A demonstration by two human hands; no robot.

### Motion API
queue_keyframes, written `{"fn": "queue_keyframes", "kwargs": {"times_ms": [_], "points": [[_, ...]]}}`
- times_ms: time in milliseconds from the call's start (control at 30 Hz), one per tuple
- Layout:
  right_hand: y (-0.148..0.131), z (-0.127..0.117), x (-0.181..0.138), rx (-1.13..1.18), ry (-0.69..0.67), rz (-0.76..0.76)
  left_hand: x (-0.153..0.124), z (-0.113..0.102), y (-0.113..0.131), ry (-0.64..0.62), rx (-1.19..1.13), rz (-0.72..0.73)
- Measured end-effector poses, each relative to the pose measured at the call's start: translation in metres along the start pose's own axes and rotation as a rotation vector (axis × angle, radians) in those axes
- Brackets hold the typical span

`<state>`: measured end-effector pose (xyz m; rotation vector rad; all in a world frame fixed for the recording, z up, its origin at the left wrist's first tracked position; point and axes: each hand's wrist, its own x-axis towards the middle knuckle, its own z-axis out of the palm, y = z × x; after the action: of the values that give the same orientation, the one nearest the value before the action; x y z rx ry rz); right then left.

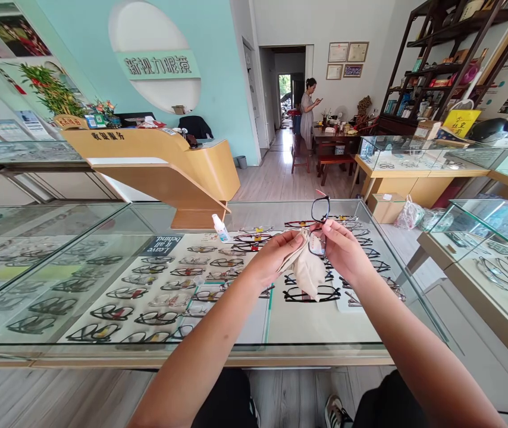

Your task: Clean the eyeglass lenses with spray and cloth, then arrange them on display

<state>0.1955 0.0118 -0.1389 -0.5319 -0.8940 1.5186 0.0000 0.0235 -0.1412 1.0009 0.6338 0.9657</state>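
Above the glass display case, my right hand (341, 245) pinches a pair of dark-framed eyeglasses (320, 208) near the middle of the frame. The glasses are turned on end, one lens above the other. My left hand (279, 254) is closed on a cream cleaning cloth (308, 270), which hangs down beside the lower lens. Part of the cloth touches or overlaps that lens; the exact contact is hard to make out. A small white spray bottle (220, 228) stands on the glass top, left of and beyond my hands.
Rows of eyeglasses (148, 294) lie inside the glass display case (298, 351) below my hands. A wooden reception counter (209, 169) stands behind it on the left. More glass cases (423, 172) are at the right. A person (308, 113) stands by a table in the background.
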Motion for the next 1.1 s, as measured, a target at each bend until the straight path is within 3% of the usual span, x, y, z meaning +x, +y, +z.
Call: {"fn": "queue_keyframes", "kwargs": {"times_ms": [1100], "points": [[0.01, 0.006, -0.003, -0.096, 0.034, -0.048, -0.001, 0.01, -0.009, 0.037, 0.048, -0.036]]}}
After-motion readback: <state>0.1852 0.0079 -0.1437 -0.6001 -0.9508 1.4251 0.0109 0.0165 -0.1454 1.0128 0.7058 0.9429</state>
